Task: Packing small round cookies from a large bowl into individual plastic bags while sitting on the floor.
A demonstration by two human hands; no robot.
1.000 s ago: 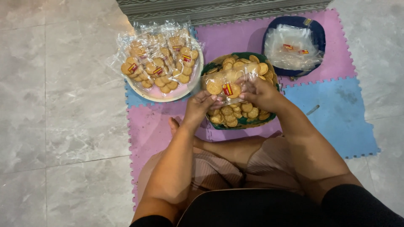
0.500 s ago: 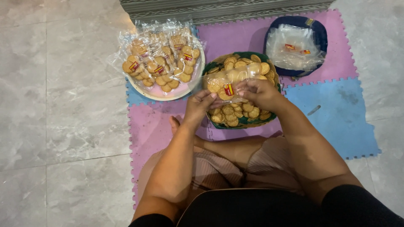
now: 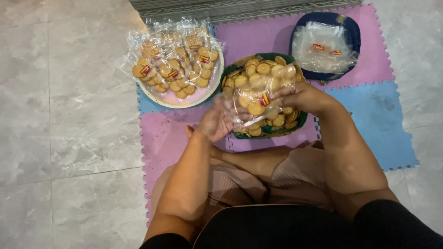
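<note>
From the head view, both hands — the left hand (image 3: 216, 123) and the right hand (image 3: 302, 97) — grasp a clear plastic bag of round biscuits (image 3: 256, 99), held just above the green basket of loose biscuits (image 3: 295, 123). To the left sits a pink plate (image 3: 184, 100) piled with filled bags; a blue basket (image 3: 351, 32) of empty bags lies behind — all on foam mats.

We are sitting on a grey marble floor (image 3: 69, 115) | a pink-and-blue foam mat (image 3: 175, 133) is lying on it | a green basket (image 3: 295, 124) of biscuits is resting mid-mat | a pink plate (image 3: 184, 99) is sitting left of the basket | a blue bowl (image 3: 353, 32) is sitting up-right of the basket.
</note>
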